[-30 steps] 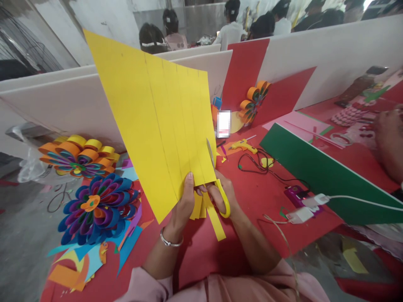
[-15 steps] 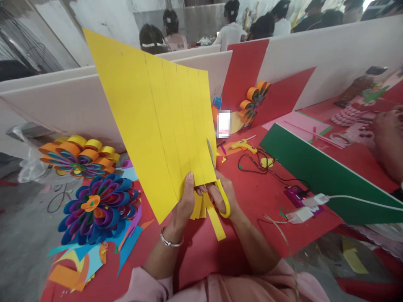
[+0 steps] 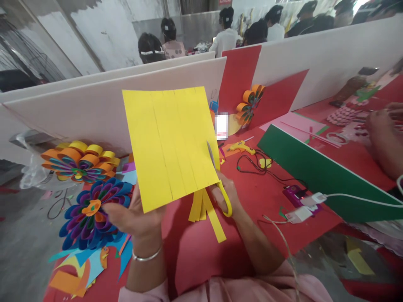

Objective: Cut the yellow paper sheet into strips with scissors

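A yellow paper sheet [image 3: 170,142] with drawn lines stands up in front of me. My right hand [image 3: 229,191] grips yellow-handled scissors [image 3: 226,201] at the sheet's lower right corner; one blade lies across the near face close to the right edge. My left hand [image 3: 137,216] is at the lower left of the sheet, thumb spread away from the paper, its other fingers partly hidden behind it. Several narrow yellow strips [image 3: 214,218] hang below the sheet beside my right hand; what holds them is hidden.
Two paper-loop flowers, one orange-yellow [image 3: 78,161] and one blue-purple [image 3: 94,214], sit left above paper scraps [image 3: 67,281]. A yellow glue gun [image 3: 242,147], a power strip [image 3: 300,195] with cables and a green board [image 3: 315,176] are right. Another person's hand [image 3: 382,130] is far right.
My left thumb has come off the sheet's lower edge, and the hand has moved left and opened. The sheet has tilted, its top coming down. The scissors stay at the right edge.
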Available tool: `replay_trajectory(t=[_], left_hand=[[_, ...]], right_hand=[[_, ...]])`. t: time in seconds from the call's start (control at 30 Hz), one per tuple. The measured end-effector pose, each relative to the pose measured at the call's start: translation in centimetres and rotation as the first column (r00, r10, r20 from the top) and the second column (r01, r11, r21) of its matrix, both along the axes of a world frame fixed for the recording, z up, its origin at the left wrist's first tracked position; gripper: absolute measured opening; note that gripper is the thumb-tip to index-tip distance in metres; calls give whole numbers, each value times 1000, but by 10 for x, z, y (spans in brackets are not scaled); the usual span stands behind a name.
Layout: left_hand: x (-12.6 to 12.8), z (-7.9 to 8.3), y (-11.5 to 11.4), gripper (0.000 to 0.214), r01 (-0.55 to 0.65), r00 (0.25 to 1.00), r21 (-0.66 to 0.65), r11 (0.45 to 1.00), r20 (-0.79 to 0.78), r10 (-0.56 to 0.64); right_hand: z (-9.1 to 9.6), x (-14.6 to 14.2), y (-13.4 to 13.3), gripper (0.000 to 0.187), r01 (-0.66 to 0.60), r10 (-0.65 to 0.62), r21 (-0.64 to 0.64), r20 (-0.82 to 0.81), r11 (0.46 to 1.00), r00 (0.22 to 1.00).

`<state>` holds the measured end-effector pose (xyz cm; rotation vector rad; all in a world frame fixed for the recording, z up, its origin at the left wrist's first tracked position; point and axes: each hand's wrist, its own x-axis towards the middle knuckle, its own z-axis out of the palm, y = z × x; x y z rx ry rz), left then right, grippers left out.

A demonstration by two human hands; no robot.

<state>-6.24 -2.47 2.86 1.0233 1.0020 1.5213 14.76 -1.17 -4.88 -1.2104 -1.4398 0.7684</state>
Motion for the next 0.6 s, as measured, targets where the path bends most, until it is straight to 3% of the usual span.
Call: replay_trajectory(t=[0.07, 0.13, 0.23, 0.4, 0.6], left_hand=[[-14, 7, 4, 107, -10, 995, 23, 1000, 96, 7], [-22, 8, 11, 86, 17, 989, 34, 999, 147, -21], [-25, -1, 21, 54, 101, 991, -39, 994, 89, -97], [-18, -14, 28, 44, 142, 990, -102, 985, 13, -141], [-16, -20, 23, 43, 183, 983, -93, 979, 37, -180]], right_hand=[[-5, 5, -5, 22, -7, 7, 12, 22, 1000, 1000], [-10, 11, -15, 23, -19, 18, 22, 49, 1000, 999], [-16, 22, -33, 27, -45, 44, 18, 80, 999, 996], [-17, 35, -58, 27, -26, 28, -18, 119, 999, 992], [-12, 37, -69, 26, -25, 32, -58, 134, 998, 990]])
